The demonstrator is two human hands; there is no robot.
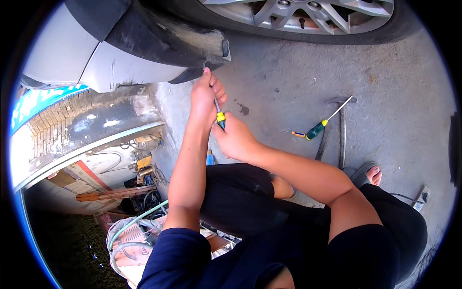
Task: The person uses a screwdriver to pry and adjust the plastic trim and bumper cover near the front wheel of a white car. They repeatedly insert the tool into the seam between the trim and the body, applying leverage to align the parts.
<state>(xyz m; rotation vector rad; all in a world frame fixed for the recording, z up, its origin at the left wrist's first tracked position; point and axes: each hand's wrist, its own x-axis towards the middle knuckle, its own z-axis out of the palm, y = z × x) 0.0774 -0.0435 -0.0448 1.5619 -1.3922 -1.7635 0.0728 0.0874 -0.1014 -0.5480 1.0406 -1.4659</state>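
My right hand (pixel 236 138) is closed around the green and yellow handle of a screwdriver (pixel 221 118). The metal shaft runs up and slightly left into my left hand (pixel 206 94), whose fingers are curled around it. My left fingertips are at the lower corner of a car bumper (pixel 144 53), dark plastic above a white painted panel. A bit of metal shows just past the left thumb, against the bumper's edge; what the tip meets there is too small to tell.
A car wheel (pixel 308 19) stands at the top. On the concrete floor lie another green-handled screwdriver (pixel 316 130), a small orange-handled screwdriver (pixel 298 134) and a hammer (pixel 342 135). A power strip (pixel 421 198) is at the right. Boxes and hoses (pixel 132 245) crowd the lower left.
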